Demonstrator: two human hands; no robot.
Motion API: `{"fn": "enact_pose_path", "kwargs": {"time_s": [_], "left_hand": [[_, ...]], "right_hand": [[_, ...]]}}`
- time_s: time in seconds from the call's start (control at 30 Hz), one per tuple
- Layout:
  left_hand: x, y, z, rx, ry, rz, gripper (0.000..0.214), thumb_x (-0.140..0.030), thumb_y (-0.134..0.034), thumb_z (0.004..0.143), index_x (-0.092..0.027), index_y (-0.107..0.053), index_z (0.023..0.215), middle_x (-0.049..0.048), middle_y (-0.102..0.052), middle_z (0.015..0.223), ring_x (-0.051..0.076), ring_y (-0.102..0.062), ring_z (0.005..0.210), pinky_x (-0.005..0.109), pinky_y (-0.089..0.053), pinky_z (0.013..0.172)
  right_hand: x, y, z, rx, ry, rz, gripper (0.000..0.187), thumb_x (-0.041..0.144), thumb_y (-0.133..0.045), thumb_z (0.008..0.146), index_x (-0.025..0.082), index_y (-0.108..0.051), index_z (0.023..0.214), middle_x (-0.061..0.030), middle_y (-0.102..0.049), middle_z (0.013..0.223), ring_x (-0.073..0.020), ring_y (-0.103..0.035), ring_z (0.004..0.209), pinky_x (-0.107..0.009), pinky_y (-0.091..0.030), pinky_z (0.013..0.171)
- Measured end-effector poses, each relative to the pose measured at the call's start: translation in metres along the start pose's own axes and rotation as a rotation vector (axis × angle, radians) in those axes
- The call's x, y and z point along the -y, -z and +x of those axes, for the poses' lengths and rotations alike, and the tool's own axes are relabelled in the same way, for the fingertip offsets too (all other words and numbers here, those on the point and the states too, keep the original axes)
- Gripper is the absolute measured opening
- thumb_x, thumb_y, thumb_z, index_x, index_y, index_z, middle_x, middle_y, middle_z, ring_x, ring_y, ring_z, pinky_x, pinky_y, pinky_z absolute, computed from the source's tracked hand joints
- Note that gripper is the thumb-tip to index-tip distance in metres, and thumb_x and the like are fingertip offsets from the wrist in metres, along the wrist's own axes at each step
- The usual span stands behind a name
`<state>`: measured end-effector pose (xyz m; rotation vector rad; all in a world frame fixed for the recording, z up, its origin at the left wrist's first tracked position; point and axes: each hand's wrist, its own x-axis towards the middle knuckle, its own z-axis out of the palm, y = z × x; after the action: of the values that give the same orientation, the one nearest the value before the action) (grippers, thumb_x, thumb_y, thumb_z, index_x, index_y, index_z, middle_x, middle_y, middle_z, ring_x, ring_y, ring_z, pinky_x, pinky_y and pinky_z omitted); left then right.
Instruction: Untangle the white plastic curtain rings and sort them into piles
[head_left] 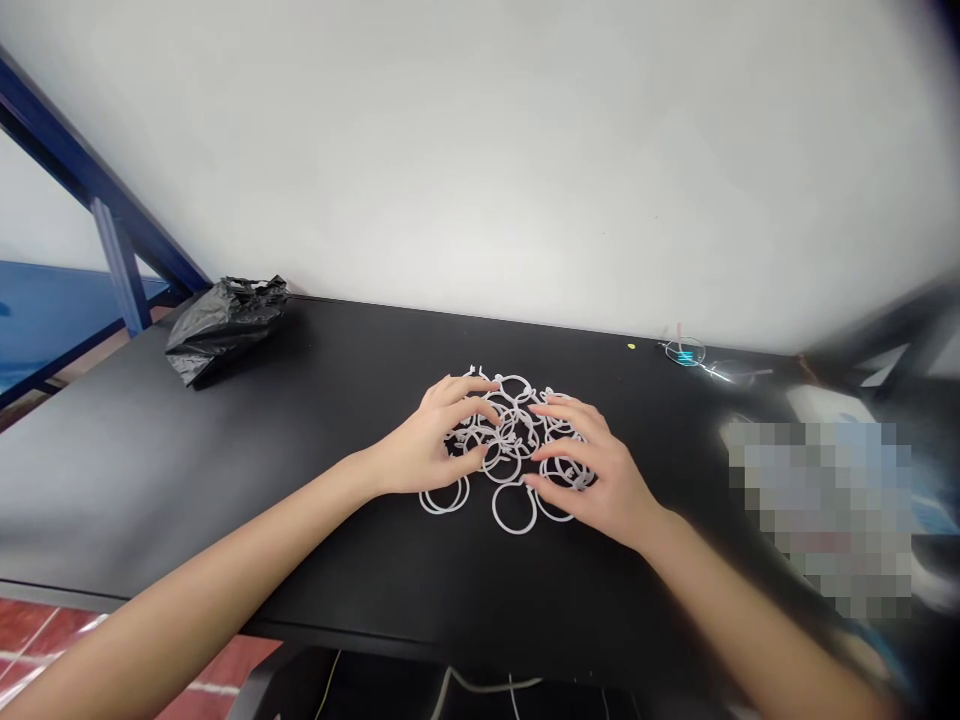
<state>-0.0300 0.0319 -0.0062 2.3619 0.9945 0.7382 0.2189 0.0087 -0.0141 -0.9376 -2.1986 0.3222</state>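
In the head view, my only feed, I find a loose pile of white rings [510, 441] lying between the two hands, straight ahead of me. It spreads wider from side to side than front to back, so its long axis runs from one palm toward the other. The left hand [450, 437] bounds one end and the right hand [602, 468] the other; I'd call neither clearly nearer to the pile as a whole. Both are spread, fingers arched and thumbs well apart from them — I see no ring gripped, though I cannot tell how firmly the fingertips touch. One front ring [514, 532] lies on the near edge, its top just by the right thumb, so the right hand is the closer one there. A couple of overlapping rings [444, 512] show below the left palm.

The surface is a dark, flat table [360, 570], backed by a pale wall [480, 170]. A crumpled black plastic bag [229, 328] sits at the far left, well apart from the hands, near a blue metal frame [120, 265]. To the right I get a pixelated patch [825, 510] — unreadable. Red floor tiles [217, 675] show at lower left.
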Motion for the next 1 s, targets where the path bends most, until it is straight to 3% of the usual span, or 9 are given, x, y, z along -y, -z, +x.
{"fn": "enact_pose_path", "kwargs": {"time_s": [0.07,0.17,0.53,0.6,0.67,0.77,0.9,1.0], "left_hand": [[-0.001,-0.002,0.000,-0.032,-0.063,0.110,0.011,-0.019,-0.054,0.087,-0.020,-0.059,0.097,0.0095,-0.054,0.135,0.026,-0.047,0.129,0.057,-0.020,0.117],[-0.003,-0.007,-0.001,-0.061,-0.181,0.254,0.012,-0.015,-0.049,0.090,-0.019,-0.060,0.092,0.0084,-0.060,0.127,0.024,-0.049,0.126,0.055,-0.019,0.118],[-0.009,-0.013,0.001,-0.049,-0.321,0.402,0.019,-0.016,-0.044,0.095,-0.018,-0.063,0.096,0.0089,-0.064,0.118,0.022,-0.056,0.111,0.050,-0.027,0.115],[-0.012,-0.012,0.001,-0.027,-0.358,0.400,0.019,-0.024,-0.046,0.097,-0.017,-0.063,0.093,0.0080,-0.066,0.105,0.021,-0.058,0.099,0.046,-0.035,0.109],[-0.015,-0.011,0.000,0.025,-0.408,0.389,0.030,-0.042,-0.050,0.095,-0.017,-0.064,0.087,0.0069,-0.064,0.089,0.020,-0.057,0.086,0.041,-0.042,0.097],[-0.022,-0.015,-0.003,0.124,-0.490,0.387,0.044,-0.058,-0.052,0.090,-0.016,-0.064,0.081,0.0058,-0.059,0.079,0.020,-0.052,0.076,0.037,-0.042,0.083],[-0.031,-0.024,-0.008,0.255,-0.476,0.327,0.028,-0.030,-0.048,0.098,-0.015,-0.063,0.079,0.0041,-0.058,0.074,0.016,-0.050,0.070,0.031,-0.039,0.076],[-0.036,-0.022,-0.008,0.298,-0.323,0.038,0.022,-0.024,-0.049,0.098,-0.016,-0.064,0.084,0.0018,-0.057,0.072,0.014,-0.050,0.068,0.030,-0.041,0.078]], "right_hand": [[0.002,-0.001,-0.002,0.102,0.029,-0.044,0.009,0.027,-0.073,0.080,0.022,-0.067,0.081,-0.0102,-0.060,0.132,-0.0333,-0.047,0.131,-0.058,-0.036,0.110],[0.004,-0.006,-0.004,0.172,-0.044,-0.066,0.007,0.026,-0.068,0.085,0.022,-0.066,0.080,-0.0095,-0.058,0.134,-0.0324,-0.046,0.131,-0.057,-0.037,0.108],[0.005,-0.009,-0.003,0.179,-0.149,-0.058,0.006,0.028,-0.062,0.088,0.025,-0.068,0.089,-0.0067,-0.058,0.135,-0.0323,-0.049,0.130,-0.058,-0.038,0.108],[0.005,-0.007,-0.002,0.165,-0.144,-0.056,0.008,0.029,-0.063,0.088,0.025,-0.069,0.092,-0.0077,-0.058,0.135,-0.0322,-0.050,0.129,-0.058,-0.039,0.107],[0.005,-0.003,-0.001,0.144,-0.133,-0.047,0.009,0.027,-0.061,0.088,0.025,-0.069,0.093,-0.0083,-0.059,0.134,-0.0317,-0.051,0.128,-0.057,-0.039,0.108],[0.003,0.003,0.001,0.083,-0.113,-0.037,0.012,0.021,-0.059,0.087,0.024,-0.069,0.093,-0.0085,-0.060,0.132,-0.0312,-0.052,0.127,-0.057,-0.036,0.110],[0.002,0.005,0.002,-0.026,-0.095,-0.007,0.010,0.018,-0.060,0.086,0.023,-0.069,0.090,-0.0088,-0.065,0.125,-0.0301,-0.057,0.123,-0.055,-0.040,0.109],[0.003,0.003,0.001,-0.127,-0.084,0.043,0.011,0.017,-0.061,0.085,0.024,-0.069,0.088,-0.0075,-0.070,0.116,-0.0291,-0.061,0.116,-0.053,-0.047,0.103]]}}
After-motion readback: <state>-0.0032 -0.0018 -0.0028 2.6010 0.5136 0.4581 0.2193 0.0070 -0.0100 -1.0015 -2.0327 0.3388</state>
